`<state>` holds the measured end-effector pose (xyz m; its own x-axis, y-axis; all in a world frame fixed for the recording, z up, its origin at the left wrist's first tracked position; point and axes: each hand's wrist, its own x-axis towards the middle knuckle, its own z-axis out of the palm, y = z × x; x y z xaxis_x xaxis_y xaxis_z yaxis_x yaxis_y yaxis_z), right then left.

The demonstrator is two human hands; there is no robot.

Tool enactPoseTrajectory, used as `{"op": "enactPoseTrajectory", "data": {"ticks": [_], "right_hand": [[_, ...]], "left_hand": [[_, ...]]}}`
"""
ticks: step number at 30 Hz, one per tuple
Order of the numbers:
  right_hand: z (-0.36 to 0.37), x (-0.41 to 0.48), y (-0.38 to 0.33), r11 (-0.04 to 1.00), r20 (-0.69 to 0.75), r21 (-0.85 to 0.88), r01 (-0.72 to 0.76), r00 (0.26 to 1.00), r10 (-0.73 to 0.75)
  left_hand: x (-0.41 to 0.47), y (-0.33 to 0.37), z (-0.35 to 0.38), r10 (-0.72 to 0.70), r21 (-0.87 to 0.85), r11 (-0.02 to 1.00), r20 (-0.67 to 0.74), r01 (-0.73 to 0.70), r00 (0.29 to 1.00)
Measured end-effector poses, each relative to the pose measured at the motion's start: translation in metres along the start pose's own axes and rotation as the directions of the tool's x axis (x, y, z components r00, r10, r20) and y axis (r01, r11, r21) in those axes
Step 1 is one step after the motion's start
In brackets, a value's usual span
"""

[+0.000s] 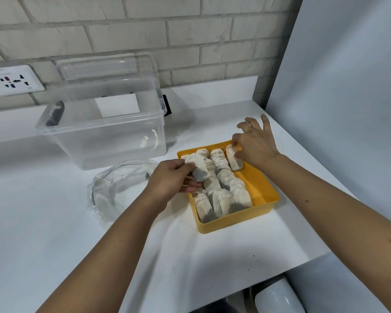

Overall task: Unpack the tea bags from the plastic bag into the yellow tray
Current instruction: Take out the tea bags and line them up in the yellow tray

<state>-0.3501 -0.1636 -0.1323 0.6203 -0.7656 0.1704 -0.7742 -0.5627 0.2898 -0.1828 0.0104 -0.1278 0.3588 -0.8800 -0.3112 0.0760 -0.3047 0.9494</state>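
On the white counter (54,222), a clear storage bin (104,141) stands near the wall. The plastic bag (113,195) lies crumpled in front of it, just left of the yellow tray (264,193). The tray holds rows of tea bags (224,193), long axes running front to back; its right strip is bare. The left hand (169,179) grips one tea bag (198,169) over the tray's far-left area, fingers curled round it. The right hand (256,145) pinches the end tea bag (234,160) at the tray's far edge, other fingers spread. The bare strip lies nearer the right hand. Whether any tea bags are inside the plastic bag cannot be determined.
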Motion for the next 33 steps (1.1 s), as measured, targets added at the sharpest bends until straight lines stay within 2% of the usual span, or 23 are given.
{"op": "enactPoseTrajectory", "data": {"ticks": [2, 4, 6, 7, 9, 12, 16, 19, 22, 25, 28, 30, 33], "right_hand": [[-0.015, -0.011, -0.005, 0.985, -0.158, 0.173, -0.019, 0.986, 0.047], [-0.034, -0.025, -0.015, 0.87, -0.232, 0.493, 0.01, 0.965, 0.12], [-0.048, -0.038, -0.025, 0.672, -0.124, 0.739, 0.041, 0.989, 0.076], [-0.052, -0.043, -0.029, 0.614, -0.058, 0.789, 0.03, 0.998, 0.026], [-0.055, -0.049, -0.034, 0.57, 0.014, 0.822, -0.004, 1.0, -0.012], [-0.056, -0.051, -0.037, 0.549, 0.022, 0.835, -0.026, 1.0, 0.015], [-0.061, -0.054, -0.03, 0.572, 0.019, 0.82, -0.031, 0.999, 0.026], [-0.064, -0.05, -0.005, 0.584, -0.004, 0.807, -0.087, 0.988, 0.153], [-0.057, -0.042, 0.019, 0.714, 0.021, 0.676, -0.182, 0.974, 0.227], [-0.044, -0.037, 0.028, 0.843, 0.181, 0.499, -0.2, 0.976, 0.124], [-0.035, -0.033, 0.028, 0.867, 0.279, 0.461, -0.191, 0.958, 0.063], [-0.028, -0.029, 0.022, 0.898, 0.285, 0.406, -0.171, 0.957, 0.053], [-0.013, -0.022, 0.01, 0.956, 0.203, 0.262, -0.132, 0.976, 0.079]], "left_hand": [[-0.001, -0.001, 0.0, -0.002, -0.02, 1.0, 0.011, 0.002, 1.0], [-0.002, 0.0, 0.001, 0.0, -0.03, 1.0, 0.03, 0.001, 1.0], [-0.005, 0.001, 0.004, 0.006, -0.028, 1.0, 0.06, -0.004, 0.998], [-0.006, 0.002, 0.006, 0.01, -0.026, 1.0, 0.074, -0.008, 0.997], [-0.008, 0.004, 0.008, 0.023, -0.021, 1.0, 0.084, -0.022, 0.996], [-0.01, 0.007, 0.01, 0.037, -0.012, 0.999, 0.072, -0.036, 0.997], [-0.009, 0.006, 0.009, 0.038, -0.039, 0.999, 0.053, -0.036, 0.998], [-0.008, 0.003, 0.004, 0.053, -0.054, 0.997, 0.015, -0.052, 0.998], [-0.008, 0.003, -0.002, 0.051, -0.046, 0.998, -0.011, -0.052, 0.999], [-0.009, 0.005, -0.004, 0.055, -0.034, 0.998, -0.011, -0.055, 0.998], [-0.009, 0.004, -0.005, 0.053, -0.019, 0.998, -0.011, -0.054, 0.999], [-0.007, 0.003, -0.005, 0.052, 0.004, 0.999, -0.014, -0.052, 0.999], [-0.005, 0.001, -0.003, 0.054, 0.037, 0.998, -0.007, -0.054, 0.998]]}}
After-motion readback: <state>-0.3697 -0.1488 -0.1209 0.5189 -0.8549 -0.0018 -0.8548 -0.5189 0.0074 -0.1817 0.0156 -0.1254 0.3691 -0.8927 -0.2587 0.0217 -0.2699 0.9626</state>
